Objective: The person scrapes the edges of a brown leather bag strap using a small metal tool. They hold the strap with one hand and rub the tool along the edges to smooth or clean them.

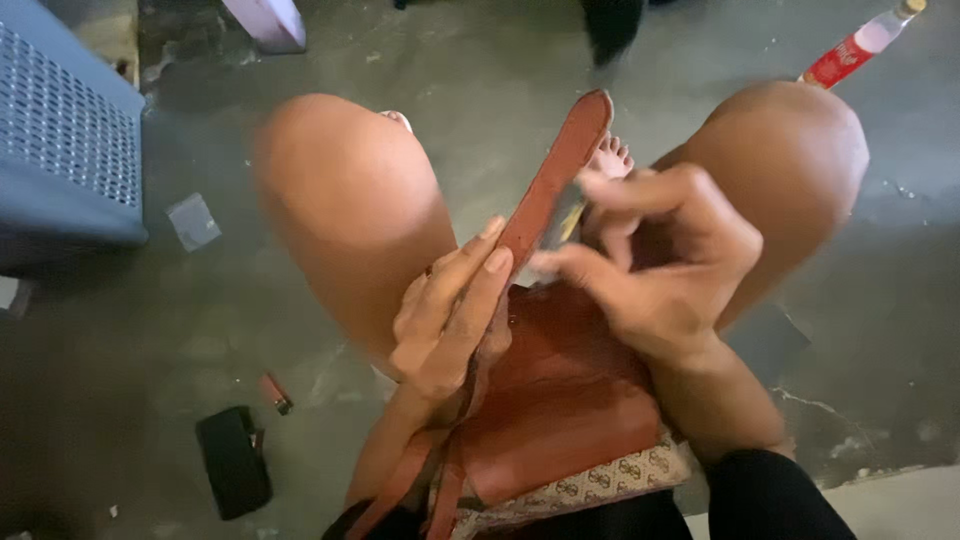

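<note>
Head view, looking down between two bare knees. Leather strap (545, 185), reddish brown, rises slanted from the lap. Left hand (445, 310) lies along the strap's left side, fingers flat against it. Right hand (665, 265) pinches a small blurred tool (563, 215) against the strap's right edge. Left of the strap, on the concrete floor (480, 90): black pouch (233, 460), lighter (276, 393), blue crate (65, 140). Bottle (860, 42) far right of it.
</note>
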